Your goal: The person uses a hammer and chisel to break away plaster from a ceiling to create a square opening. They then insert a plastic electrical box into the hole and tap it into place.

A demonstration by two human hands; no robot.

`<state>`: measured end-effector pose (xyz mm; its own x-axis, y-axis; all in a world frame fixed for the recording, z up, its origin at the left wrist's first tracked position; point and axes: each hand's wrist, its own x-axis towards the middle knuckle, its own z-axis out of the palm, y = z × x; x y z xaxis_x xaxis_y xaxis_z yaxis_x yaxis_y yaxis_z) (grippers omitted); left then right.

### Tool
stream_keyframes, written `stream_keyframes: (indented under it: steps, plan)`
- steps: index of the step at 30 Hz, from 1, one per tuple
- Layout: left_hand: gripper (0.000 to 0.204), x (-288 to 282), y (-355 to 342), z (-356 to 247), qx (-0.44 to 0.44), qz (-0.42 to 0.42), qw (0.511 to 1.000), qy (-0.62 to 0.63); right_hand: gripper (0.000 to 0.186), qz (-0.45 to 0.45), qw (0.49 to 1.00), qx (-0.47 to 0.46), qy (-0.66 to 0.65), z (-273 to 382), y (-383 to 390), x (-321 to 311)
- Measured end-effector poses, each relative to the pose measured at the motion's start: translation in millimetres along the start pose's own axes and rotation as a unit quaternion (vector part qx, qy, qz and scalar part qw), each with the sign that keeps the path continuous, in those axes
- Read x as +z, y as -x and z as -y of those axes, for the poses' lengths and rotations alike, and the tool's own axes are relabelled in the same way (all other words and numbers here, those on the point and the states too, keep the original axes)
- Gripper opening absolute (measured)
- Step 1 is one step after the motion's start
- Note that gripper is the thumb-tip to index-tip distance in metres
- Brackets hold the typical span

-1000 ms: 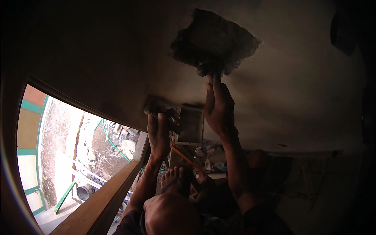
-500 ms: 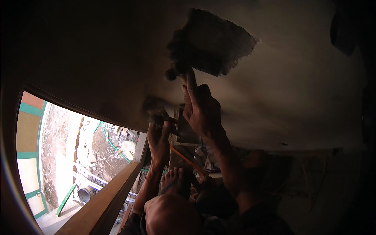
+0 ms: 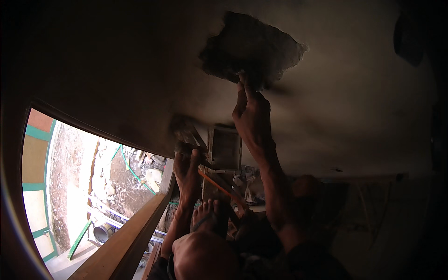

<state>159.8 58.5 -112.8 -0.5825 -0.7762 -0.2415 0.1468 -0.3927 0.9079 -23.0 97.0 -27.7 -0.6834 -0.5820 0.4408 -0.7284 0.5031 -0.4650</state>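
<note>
A rough, dark patch (image 3: pixel 252 46) with a ragged outline marks the pale wall surface (image 3: pixel 317 102) ahead of me. At its lower edge are the fingertips of my right hand (image 3: pixel 253 114); thumb and fingers are drawn together, and whatever they may pinch is too dark to make out. Lower and to the left, my left hand (image 3: pixel 187 175) is closed round a dark tool (image 3: pixel 186 148), its thumb pointing up. Shadow hides the tool's exact kind. Just right of that hand stands a rectangular box-like frame (image 3: pixel 227 149) with a pale rim.
A wooden beam (image 3: pixel 123 228) slants up from the lower left. Beyond it, a bright opening shows rubble, a green hose (image 3: pixel 130 170) and a grey bucket (image 3: pixel 101 232). An orange strip (image 3: pixel 219 183) lies below the frame, near my bare foot (image 3: pixel 207 212) and knee (image 3: pixel 205 256).
My right hand has moved right along the patch's lower edge, away from its left corner. My left hand has dropped slightly, leaving more of the rectangular frame visible.
</note>
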Motion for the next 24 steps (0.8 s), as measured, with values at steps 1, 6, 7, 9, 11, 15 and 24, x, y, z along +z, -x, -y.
stream_keyframes:
  steps: [1,6,7,9,11,15,24]
  plan:
    - [0.022,0,-1,2,-0.002,0.004,1.0,0.007,0.041,-0.033,0.999,-0.028,-0.017,4,3,1]
    - [0.024,0,-4,0,-0.016,0.017,0.999,0.031,0.046,-0.063,0.994,-0.075,0.054,-11,12,5]
    - [0.024,2,-3,0,-0.015,0.015,1.0,0.02,0.047,-0.052,0.992,-0.06,0.095,-25,10,5]
    - [0.024,-3,-3,4,-0.015,-0.004,1.0,-0.008,0.044,0.005,0.999,-0.028,0.017,0,12,0]
    - [0.025,-5,-2,6,-0.014,0.002,1.0,0.006,0.044,-0.002,0.999,-0.051,0.003,27,23,1]
    - [0.025,-3,-2,3,-0.003,-0.012,1.0,-0.016,0.046,0.061,0.988,0.006,0.144,5,0,6]
    - [0.022,-2,1,13,-0.003,0.013,1.0,0.003,0.05,-0.008,0.995,-0.084,0.056,-4,-17,21]
